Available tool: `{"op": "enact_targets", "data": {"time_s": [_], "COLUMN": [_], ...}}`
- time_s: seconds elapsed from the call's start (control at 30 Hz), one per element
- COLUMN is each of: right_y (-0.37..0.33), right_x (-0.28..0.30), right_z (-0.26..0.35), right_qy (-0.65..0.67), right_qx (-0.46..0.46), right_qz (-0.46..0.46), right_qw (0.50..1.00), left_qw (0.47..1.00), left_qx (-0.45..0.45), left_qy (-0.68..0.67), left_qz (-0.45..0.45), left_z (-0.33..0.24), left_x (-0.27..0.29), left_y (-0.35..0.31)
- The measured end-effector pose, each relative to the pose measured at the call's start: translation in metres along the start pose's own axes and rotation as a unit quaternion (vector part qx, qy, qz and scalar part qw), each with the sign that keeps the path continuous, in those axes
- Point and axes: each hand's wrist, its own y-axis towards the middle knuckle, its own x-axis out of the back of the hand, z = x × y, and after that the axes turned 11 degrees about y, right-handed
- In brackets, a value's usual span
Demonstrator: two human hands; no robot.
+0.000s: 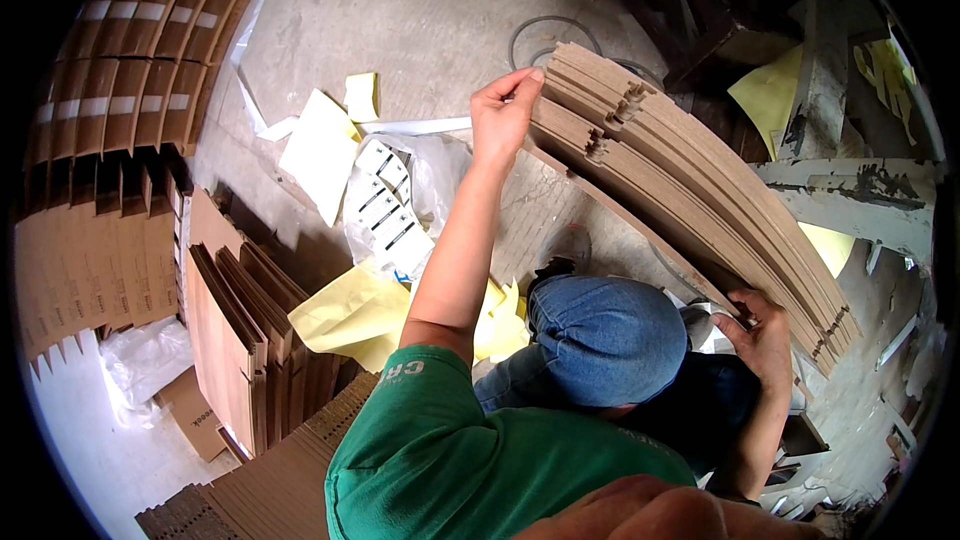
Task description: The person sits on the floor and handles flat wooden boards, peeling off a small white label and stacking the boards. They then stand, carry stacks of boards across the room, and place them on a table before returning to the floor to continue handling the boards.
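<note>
Upper centre, dark cable; left of centre, white labels and yellow paper; lower left, clear plastic.

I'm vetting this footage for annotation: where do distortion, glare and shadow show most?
Head view: fisheye bows the notched brown boards and the corners go black; glare washes out the clear plastic at lower left; shadow dims the dark wooden frame at upper right.
</note>
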Motion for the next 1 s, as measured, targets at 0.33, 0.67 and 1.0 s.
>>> {"op": "enact_targets", "data": {"time_s": [0.33,0.67,1.0], "right_y": [0.000,0.001,-0.024], "right_x": [0.000,0.000,0.008], "right_z": [-0.001,-0.005,-0.006], "right_qy": [0.001,0.002,0.009], "right_qx": [0.013,0.011,0.114], "right_qz": [0.004,0.000,-0.205], "right_qw": [1.000,1.000,0.972], "left_qw": [0.999,0.981,0.939], "left_qx": [-0.015,-0.114,0.079], "left_qy": [0.002,0.156,-0.214], "left_qz": [0.038,-0.019,0.259], "left_z": [0.000,0.006,0.024], "left_x": [0.005,0.007,0.035], "left_y": [-0.001,-0.005,0.013]}}
